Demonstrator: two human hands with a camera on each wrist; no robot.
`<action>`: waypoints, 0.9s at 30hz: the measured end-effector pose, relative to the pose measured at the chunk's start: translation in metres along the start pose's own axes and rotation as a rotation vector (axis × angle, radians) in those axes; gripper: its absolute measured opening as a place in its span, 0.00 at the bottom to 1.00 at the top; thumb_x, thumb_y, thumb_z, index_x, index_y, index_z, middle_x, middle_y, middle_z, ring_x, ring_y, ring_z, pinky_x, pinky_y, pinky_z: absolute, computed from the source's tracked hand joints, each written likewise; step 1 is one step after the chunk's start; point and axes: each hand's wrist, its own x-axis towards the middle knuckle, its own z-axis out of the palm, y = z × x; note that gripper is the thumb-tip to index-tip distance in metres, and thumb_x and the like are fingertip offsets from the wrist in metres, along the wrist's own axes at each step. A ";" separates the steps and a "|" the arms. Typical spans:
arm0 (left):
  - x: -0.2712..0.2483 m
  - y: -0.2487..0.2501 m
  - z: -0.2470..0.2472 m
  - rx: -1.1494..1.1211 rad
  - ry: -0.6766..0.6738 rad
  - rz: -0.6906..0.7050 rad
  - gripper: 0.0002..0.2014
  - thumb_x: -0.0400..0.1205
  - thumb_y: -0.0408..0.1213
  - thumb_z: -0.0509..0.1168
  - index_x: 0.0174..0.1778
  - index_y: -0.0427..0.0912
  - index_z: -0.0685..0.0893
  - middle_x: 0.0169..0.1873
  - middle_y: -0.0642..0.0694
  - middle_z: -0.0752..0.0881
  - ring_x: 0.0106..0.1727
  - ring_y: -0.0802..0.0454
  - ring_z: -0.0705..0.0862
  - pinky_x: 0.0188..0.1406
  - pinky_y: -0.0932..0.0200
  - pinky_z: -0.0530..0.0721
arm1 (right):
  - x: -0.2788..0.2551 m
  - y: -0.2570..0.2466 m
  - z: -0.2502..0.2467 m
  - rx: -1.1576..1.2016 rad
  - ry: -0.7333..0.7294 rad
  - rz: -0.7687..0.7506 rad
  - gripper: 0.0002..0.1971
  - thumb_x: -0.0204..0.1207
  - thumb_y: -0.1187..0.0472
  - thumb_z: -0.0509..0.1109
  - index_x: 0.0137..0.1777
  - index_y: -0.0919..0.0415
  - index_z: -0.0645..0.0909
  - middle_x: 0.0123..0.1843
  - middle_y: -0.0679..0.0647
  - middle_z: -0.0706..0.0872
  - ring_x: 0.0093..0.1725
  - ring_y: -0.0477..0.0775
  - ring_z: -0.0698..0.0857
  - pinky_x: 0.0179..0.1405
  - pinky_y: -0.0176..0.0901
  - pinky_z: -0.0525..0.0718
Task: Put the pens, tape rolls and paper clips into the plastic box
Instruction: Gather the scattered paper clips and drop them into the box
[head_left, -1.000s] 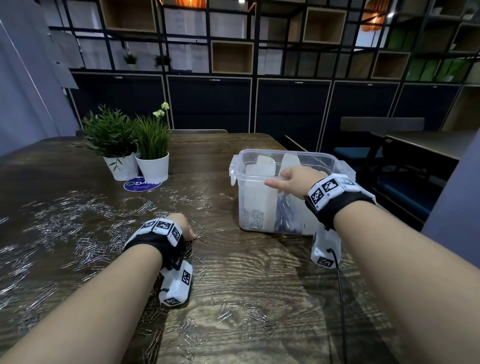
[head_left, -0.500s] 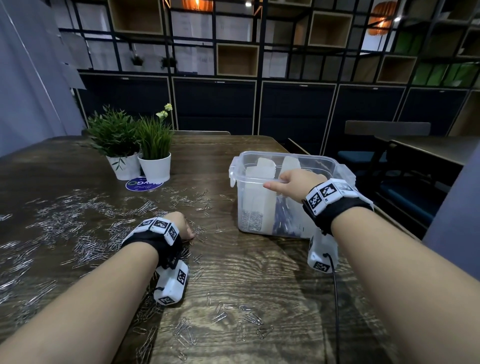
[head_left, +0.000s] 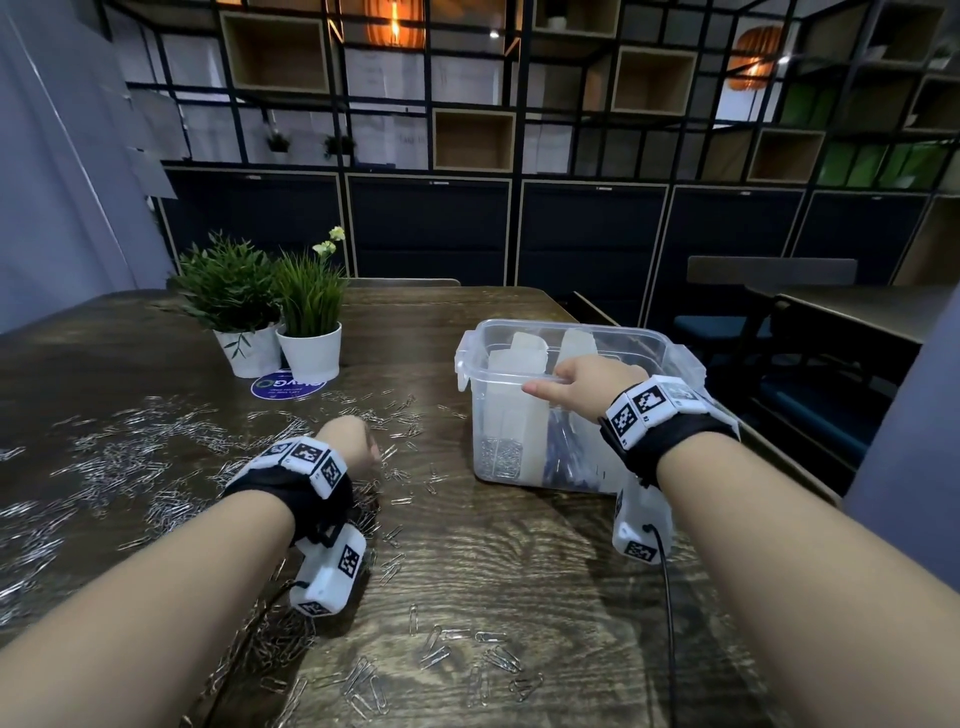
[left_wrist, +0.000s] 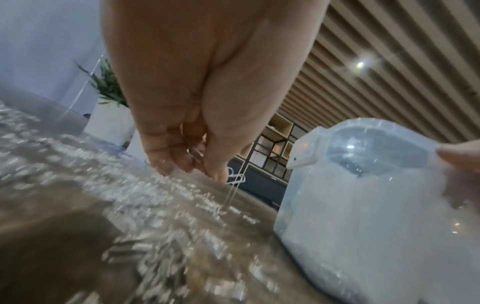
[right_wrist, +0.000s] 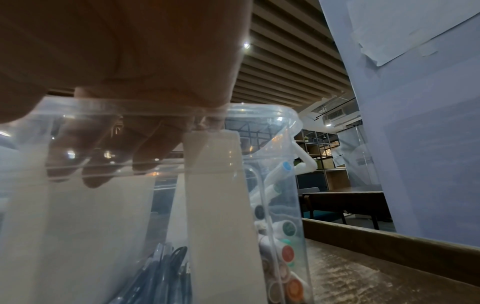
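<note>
At the near edge of the table (head_left: 519, 561), I count roughly a dozen loose paper clips (head_left: 467, 654) between my forearms; hundreds more lie strewn to the left, too many to tally. My left hand (head_left: 349, 441) is down among them, fingertips (left_wrist: 166, 166) pinched on a small bunch of clips (left_wrist: 235, 179), one dangling below the thumb. My right hand (head_left: 587, 382) curls over the front rim of the one clear plastic box (head_left: 675, 353), fingers hooked inside, steadying it. Doing this step well, I judge, means closing the pinch fully before lifting, carrying the clips low across the short gap, and releasing over the left compartment, where a layer of clips already sits. Three white dividers stand in the box; dark pens (right_wrist: 166, 267) fill the middle section, and at least five coloured-cap markers (right_wrist: 287, 253) the right. No tape rolls show. Farther back stand two potted plants (head_left: 270, 312).
</note>
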 end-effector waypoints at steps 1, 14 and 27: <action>-0.002 0.003 -0.010 -0.027 0.017 0.015 0.12 0.83 0.39 0.64 0.55 0.36 0.87 0.52 0.42 0.88 0.49 0.48 0.84 0.54 0.59 0.79 | 0.000 0.000 -0.001 0.000 0.002 -0.002 0.24 0.76 0.26 0.54 0.36 0.45 0.71 0.39 0.41 0.81 0.47 0.49 0.81 0.50 0.49 0.75; -0.006 0.111 -0.089 -0.517 0.391 0.419 0.02 0.79 0.37 0.70 0.41 0.46 0.88 0.37 0.56 0.85 0.42 0.59 0.81 0.40 0.67 0.75 | -0.001 0.000 0.002 -0.019 0.027 -0.003 0.25 0.75 0.24 0.52 0.44 0.45 0.75 0.45 0.44 0.84 0.53 0.52 0.83 0.60 0.55 0.76; 0.002 0.124 -0.073 -0.522 0.344 0.452 0.08 0.82 0.36 0.65 0.55 0.45 0.86 0.49 0.54 0.85 0.51 0.57 0.82 0.50 0.64 0.76 | 0.002 0.003 0.006 -0.026 0.059 -0.023 0.27 0.76 0.25 0.51 0.42 0.47 0.76 0.44 0.45 0.85 0.51 0.52 0.83 0.58 0.53 0.77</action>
